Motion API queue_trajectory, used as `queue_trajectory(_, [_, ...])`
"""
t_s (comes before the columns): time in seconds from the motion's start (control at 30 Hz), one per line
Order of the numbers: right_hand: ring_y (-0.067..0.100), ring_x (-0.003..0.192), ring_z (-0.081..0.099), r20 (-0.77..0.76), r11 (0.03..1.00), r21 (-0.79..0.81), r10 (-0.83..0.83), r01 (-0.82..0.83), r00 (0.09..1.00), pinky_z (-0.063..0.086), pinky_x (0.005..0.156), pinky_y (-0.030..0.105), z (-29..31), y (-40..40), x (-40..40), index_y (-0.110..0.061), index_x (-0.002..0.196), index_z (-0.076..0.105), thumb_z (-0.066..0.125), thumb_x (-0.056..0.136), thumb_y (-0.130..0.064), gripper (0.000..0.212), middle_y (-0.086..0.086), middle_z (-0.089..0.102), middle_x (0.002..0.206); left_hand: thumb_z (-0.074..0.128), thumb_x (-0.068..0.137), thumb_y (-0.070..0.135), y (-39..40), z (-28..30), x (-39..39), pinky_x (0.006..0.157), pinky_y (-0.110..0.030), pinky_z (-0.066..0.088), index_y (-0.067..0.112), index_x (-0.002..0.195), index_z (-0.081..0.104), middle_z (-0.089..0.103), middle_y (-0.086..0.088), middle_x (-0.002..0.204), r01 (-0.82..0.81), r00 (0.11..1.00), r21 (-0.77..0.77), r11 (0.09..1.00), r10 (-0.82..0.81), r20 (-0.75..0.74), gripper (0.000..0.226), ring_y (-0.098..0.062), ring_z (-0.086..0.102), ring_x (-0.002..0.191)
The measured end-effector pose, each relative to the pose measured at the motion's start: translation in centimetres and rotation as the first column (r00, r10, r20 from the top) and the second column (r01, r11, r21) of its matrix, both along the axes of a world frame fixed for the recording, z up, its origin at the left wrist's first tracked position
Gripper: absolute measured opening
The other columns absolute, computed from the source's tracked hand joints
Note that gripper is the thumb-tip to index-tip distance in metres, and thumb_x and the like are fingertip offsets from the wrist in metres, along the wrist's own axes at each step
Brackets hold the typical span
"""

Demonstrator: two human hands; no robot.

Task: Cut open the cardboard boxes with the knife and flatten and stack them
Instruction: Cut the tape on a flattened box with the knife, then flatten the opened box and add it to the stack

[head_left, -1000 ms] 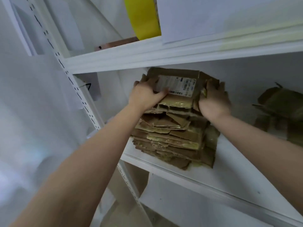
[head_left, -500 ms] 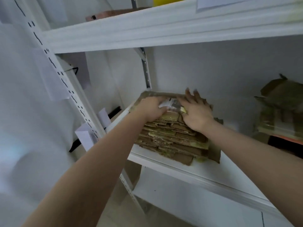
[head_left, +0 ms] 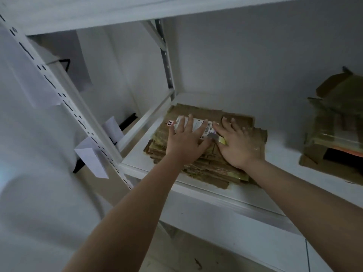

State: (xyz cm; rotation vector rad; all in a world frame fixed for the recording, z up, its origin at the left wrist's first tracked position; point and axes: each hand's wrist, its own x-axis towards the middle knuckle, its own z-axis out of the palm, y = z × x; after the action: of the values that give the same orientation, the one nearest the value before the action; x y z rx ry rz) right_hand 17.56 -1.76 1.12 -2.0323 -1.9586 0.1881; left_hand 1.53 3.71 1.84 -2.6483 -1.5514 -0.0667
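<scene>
A: Hands first. Where are they?

B: Both arms reach up and forward onto the stack [head_left: 206,165] of flattened cardboard on the white shelf [head_left: 245,195]. The left hand [head_left: 184,140] lies palm down on the top sheet, fingers straight and spread, holding nothing. The right hand [head_left: 238,143] lies flat just beside it, fingers straight and pointing toward the back wall.

A: The knife?

B: A knife [head_left: 217,137] with a grey blade and a yellow body shows at the thumb side of the right hand, between the two hands, lying on the top sheet. The palm covers most of it. Whether the thumb pinches it or the hand only presses it down cannot be told.

A: Any writing?

B: A white label [head_left: 198,125] is stuck to the top sheet, partly under the left fingers. It carries a barcode and small print, too blurred to read. A red mark with pale characters sits at its left end, not legible either.

A: What else is hard to make out?

B: A second heap of cardboard [head_left: 337,122] stands well apart at the right, cut off by the frame edge, dim, with clear plastic wrap over part of it. White paper tags [head_left: 92,158] hang from the slotted upright [head_left: 78,122] at the left; any text on them is not visible.
</scene>
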Motion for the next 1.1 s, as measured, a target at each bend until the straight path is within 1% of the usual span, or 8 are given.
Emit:
queue_trajectory(0.27, [0.018,0.147,-0.01,-0.079,0.998,0.066,0.012,-0.007,0.997,-0.002,0.118,0.041,-0.8,-1.0,0.0,-0.037,0.15,0.011,0.034,0.1,-0.039,0.055,-0.003,-0.003,0.16,0.015,0.091,0.07,-0.9,-0.2,-0.2,0.116,-0.052,-0.005,0.038,0.152,-0.001,-0.009,-0.007,0.161,0.006,0.999,0.007,1.0,-0.006,0.032,0.072,-0.028,-0.01,0.148])
queue_trajectory(0.43, [0.016,0.146,-0.009,-0.271,0.998,-0.045,0.024,-0.037,0.962,-0.006,0.117,0.04,0.8,-0.3,0.6,-0.039,0.148,0.02,0.03,0.099,-0.049,0.051,-0.007,0.002,0.159,0.021,0.091,0.069,-0.8,1.3,0.1,0.116,-0.054,-0.003,0.034,0.153,0.009,-0.003,-0.006,0.162,0.002,0.999,-0.033,0.999,0.0,0.054,0.072,-0.027,-0.005,0.149])
queue_trajectory(0.53, [0.017,0.147,0.002,-0.459,0.998,-0.037,0.032,-0.055,0.888,0.0,0.118,0.039,2.1,-0.4,1.0,-0.031,0.145,0.035,0.032,0.1,-0.044,0.046,-0.005,0.019,0.157,0.023,0.09,0.07,-0.7,1.9,-0.1,0.117,-0.057,-0.003,0.035,0.153,0.011,-0.003,-0.007,0.162,0.009,0.999,-0.038,0.999,-0.008,0.042,0.073,-0.028,-0.005,0.149])
queue_trajectory(0.6, [0.021,0.138,0.033,-0.584,0.999,0.044,0.005,0.025,0.812,0.025,0.112,0.036,2.8,-0.9,1.4,-0.025,0.133,0.053,0.037,0.101,-0.038,0.038,0.001,0.048,0.142,0.022,0.09,0.071,-0.7,2.6,-0.1,0.116,-0.058,-0.005,0.034,0.153,0.01,-0.003,-0.008,0.162,0.003,1.0,-0.045,0.999,-0.002,0.02,0.074,-0.03,-0.005,0.148])
queue_trajectory(0.67, [0.024,0.106,0.057,-0.581,0.978,0.152,-0.027,0.14,0.814,0.046,0.088,0.034,3.2,-1.7,1.6,-0.024,0.112,0.064,0.042,0.1,-0.035,0.027,0.001,0.066,0.107,0.022,0.091,0.071,-0.9,3.1,0.0,0.115,-0.059,-0.005,0.033,0.154,0.01,-0.002,-0.008,0.162,-0.001,1.0,-0.027,1.0,0.001,-0.017,0.074,-0.031,-0.005,0.148])
queue_trajectory(0.73, [0.026,0.09,0.058,-0.526,0.942,0.244,-0.07,0.229,0.848,0.047,0.073,0.033,3.2,-2.3,2.1,-0.023,0.098,0.064,0.048,0.097,-0.027,0.017,0.001,0.063,0.089,0.027,0.091,0.07,-1.1,3.8,0.2,0.116,-0.059,0.0,0.031,0.153,0.015,0.003,-0.008,0.162,0.005,1.0,-0.01,1.0,-0.005,-0.023,0.074,-0.031,0.002,0.148])
queue_trajectory(0.87, [0.032,0.087,0.056,-0.459,0.901,0.281,-0.177,0.331,0.871,0.047,0.068,0.037,3.5,-3.2,3.7,-0.026,0.077,0.05,0.051,0.092,-0.022,0.016,0.008,0.059,0.082,0.049,0.09,0.059,-1.4,5.3,0.5,0.112,-0.048,0.028,0.024,0.145,0.041,0.031,-0.008,0.153,0.023,0.988,0.014,1.0,-0.025,0.151,0.065,-0.028,0.022,0.141])
queue_trajectory(1.1, [0.025,0.064,0.057,-0.483,0.852,0.137,-0.388,0.505,0.785,0.038,0.053,0.027,3.8,-5.4,6.0,-0.018,0.063,0.048,0.057,0.081,-0.064,0.05,0.003,0.054,0.061,0.037,0.099,0.047,-1.8,5.5,0.9,0.107,-0.044,0.035,0.021,0.135,0.052,0.044,-0.008,0.142,0.063,0.955,-0.06,0.996,-0.043,0.292,0.047,-0.027,0.034,0.133])
